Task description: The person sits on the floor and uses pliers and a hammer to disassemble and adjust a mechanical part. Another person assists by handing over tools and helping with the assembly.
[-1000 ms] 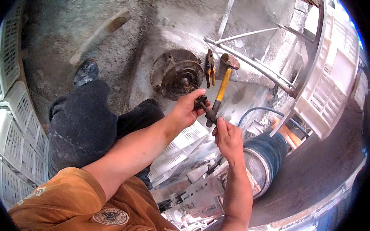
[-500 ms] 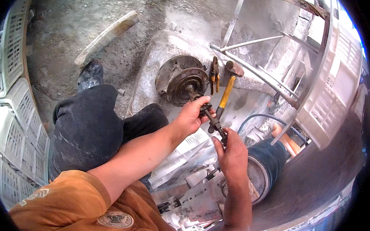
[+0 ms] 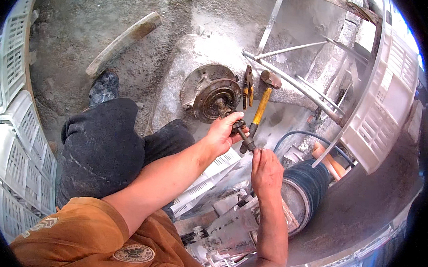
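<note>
A dark metal puller-like tool with a screw [image 3: 246, 143] extends from the splined shaft [image 3: 222, 108] of a round, greasy flanged hub [image 3: 208, 95]. My left hand [image 3: 220, 135] is closed around the tool's middle, close to the shaft. At the tool's lower right end, the fingertips of my right hand [image 3: 267, 172] are pinched together; they cover that end. Beyond the tool lie a hammer with a yellow and black handle [image 3: 261, 107] and a pair of pliers with orange and black handles [image 3: 248, 94].
A pale curved bar [image 3: 124, 42] lies on the dusty ground by my boot [image 3: 104, 86]. White slatted crates [image 3: 22, 143] are stacked at left. A metal frame [image 3: 299, 85] and another white crate [image 3: 382, 103] stand at right. Below my right forearm is a dusty motor-like cylinder [image 3: 305, 186].
My right hand has shifted up and left along the tool, and its fingers have drawn together over the end that showed before. My left hand has stayed in place.
</note>
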Tool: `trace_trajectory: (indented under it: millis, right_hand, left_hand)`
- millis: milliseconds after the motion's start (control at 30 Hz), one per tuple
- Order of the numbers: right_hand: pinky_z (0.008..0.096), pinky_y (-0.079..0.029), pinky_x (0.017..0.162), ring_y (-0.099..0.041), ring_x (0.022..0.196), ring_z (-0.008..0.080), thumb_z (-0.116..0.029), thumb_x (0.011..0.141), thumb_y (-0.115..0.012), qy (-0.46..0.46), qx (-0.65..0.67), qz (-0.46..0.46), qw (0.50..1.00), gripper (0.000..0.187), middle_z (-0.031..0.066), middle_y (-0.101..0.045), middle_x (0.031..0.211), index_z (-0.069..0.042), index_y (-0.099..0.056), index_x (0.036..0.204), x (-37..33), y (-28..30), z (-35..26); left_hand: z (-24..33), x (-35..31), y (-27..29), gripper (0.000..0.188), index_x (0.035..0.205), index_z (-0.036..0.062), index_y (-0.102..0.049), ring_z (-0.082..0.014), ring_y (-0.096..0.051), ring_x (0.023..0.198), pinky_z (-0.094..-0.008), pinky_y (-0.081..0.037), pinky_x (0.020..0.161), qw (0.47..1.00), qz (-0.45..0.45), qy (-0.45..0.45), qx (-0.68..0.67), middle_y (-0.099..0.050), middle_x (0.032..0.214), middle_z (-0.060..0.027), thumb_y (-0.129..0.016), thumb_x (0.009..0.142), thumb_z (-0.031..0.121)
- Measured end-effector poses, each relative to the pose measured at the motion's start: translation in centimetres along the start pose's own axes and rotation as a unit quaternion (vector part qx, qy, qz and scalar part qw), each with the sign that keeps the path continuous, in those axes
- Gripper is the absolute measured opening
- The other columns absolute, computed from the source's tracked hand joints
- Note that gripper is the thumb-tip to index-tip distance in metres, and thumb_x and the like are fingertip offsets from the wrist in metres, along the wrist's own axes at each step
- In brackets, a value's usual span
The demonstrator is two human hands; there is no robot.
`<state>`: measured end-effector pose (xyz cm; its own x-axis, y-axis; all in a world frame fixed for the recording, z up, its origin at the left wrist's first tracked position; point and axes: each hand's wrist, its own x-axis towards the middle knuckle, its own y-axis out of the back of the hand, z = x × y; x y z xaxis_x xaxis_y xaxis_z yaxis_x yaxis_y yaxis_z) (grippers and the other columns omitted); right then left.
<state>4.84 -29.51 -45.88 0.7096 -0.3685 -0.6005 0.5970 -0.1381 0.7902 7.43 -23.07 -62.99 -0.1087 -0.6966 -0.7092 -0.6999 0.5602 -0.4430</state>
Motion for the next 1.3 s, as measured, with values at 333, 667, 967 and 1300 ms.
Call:
trace_trajectory:
  millis: [333,667,967,1300]
  right_hand:
    - [0.0431,-0.049,0.065,-0.062,0.078,0.0351,-0.023,0.093,-0.059,0.034,-0.075,0.013,0.997,0.02,0.0144,-0.06,0.079,-0.004,-0.057,0.088,0.5,0.8,-1.1]
    - [0.0447,-0.047,0.057,-0.059,0.064,0.0322,-0.03,0.088,-0.065,0.09,-0.063,0.048,0.993,0.026,0.009,-0.056,0.069,-0.008,-0.057,0.079,0.8,1.2,-1.1]
    - [0.0466,-0.044,0.059,-0.057,0.062,0.0415,-0.028,0.097,-0.053,-0.177,0.242,-0.086,0.95,0.038,0.0232,-0.055,0.064,0.001,-0.057,0.073,2.0,0.7,-1.4]
    - [0.0439,-0.046,0.058,-0.057,0.059,0.0326,-0.022,0.088,-0.064,0.087,-0.032,0.085,0.992,0.025,0.0106,-0.053,0.063,-0.007,-0.052,0.071,2.0,0.9,-1.5]
  left_hand:
    - [0.0,0.4,0.3,0.027,0.097,0.0042,-0.054,-0.0258,-0.066,0.071,-0.0414,-0.062,0.066,1.0,0.006,0.005,0.013,-0.06,0.088,-0.0125,-0.072,0.081,0.017]
    - [0.4,0.0,-0.1,0.025,0.096,0.002,-0.054,-0.0258,-0.066,0.071,-0.0416,-0.062,0.068,1.0,0.011,0.003,0.005,-0.059,0.087,-0.0126,-0.07,0.082,0.015]
    - [0.5,-0.3,-0.2,0.023,0.099,0.0062,-0.054,-0.0258,-0.061,0.076,-0.0379,-0.056,0.068,0.999,0.01,0.027,0.015,-0.057,0.09,-0.011,-0.067,0.084,0.018]
    - [0.6,-0.3,-0.4,0.024,0.099,0.0078,-0.055,-0.0247,-0.062,0.077,-0.0383,-0.056,0.069,0.999,0.021,0.025,0.02,-0.058,0.091,-0.0102,-0.07,0.083,0.019]
